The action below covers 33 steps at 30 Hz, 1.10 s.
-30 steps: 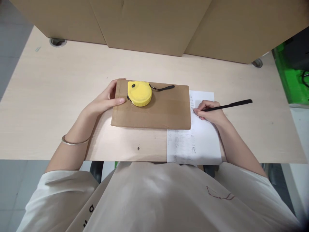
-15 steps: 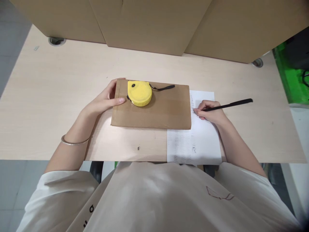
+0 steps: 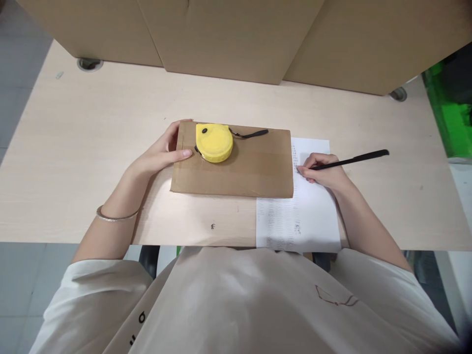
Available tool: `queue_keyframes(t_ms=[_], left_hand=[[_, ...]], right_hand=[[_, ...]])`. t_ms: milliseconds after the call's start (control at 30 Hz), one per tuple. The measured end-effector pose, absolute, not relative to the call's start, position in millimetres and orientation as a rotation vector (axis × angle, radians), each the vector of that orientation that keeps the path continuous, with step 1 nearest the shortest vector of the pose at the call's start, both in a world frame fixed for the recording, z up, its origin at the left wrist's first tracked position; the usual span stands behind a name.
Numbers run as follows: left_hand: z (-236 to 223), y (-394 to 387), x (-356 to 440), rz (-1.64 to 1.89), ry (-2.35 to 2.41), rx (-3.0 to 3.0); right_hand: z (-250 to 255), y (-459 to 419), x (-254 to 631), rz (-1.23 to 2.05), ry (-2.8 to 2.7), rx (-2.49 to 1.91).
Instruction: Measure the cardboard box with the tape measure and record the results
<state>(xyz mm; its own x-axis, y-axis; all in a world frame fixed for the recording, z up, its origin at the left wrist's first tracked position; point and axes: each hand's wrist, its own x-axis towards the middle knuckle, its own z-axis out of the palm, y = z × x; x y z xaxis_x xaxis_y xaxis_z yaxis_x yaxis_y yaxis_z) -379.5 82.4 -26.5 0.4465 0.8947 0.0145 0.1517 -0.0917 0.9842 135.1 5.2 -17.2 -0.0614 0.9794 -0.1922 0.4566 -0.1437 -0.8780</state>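
My left hand (image 3: 165, 150) grips the left end of a brown cardboard box (image 3: 254, 169), thumb on its top face and the other fingers partly hidden behind it. On the box lies a yellow tape measure (image 3: 214, 143) with a black wrist strap (image 3: 254, 133), close to my thumb. A white sheet of paper (image 3: 317, 216) with rows of handwriting sits at the box's right, its upper left part covered by the box. My right hand (image 3: 322, 169) rests on this sheet, fingers closed around a black pen (image 3: 357, 159), the tip at the writing beside the box's edge.
Large cardboard panels (image 3: 228, 39) stand along the back of the pale wooden table (image 3: 92, 123). Two round cable holes show near them, at the left (image 3: 90, 64) and the right. A green surface (image 3: 440, 113) with dark items is beyond the right edge.
The whole view has shifted very slightly. Box, tape measure and left hand keep their places relative to each other; the right hand with the pen shows hardly any movement.
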Motion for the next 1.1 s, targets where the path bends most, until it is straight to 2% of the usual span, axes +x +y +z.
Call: queue_keyframes(t_ms=[1100], left_hand=[[-23.7, 79.7, -377.3, 0.816, 0.939, 1.528]], right_hand=[[-15.3, 4.3, 136.4, 1.156, -1.564, -1.665]])
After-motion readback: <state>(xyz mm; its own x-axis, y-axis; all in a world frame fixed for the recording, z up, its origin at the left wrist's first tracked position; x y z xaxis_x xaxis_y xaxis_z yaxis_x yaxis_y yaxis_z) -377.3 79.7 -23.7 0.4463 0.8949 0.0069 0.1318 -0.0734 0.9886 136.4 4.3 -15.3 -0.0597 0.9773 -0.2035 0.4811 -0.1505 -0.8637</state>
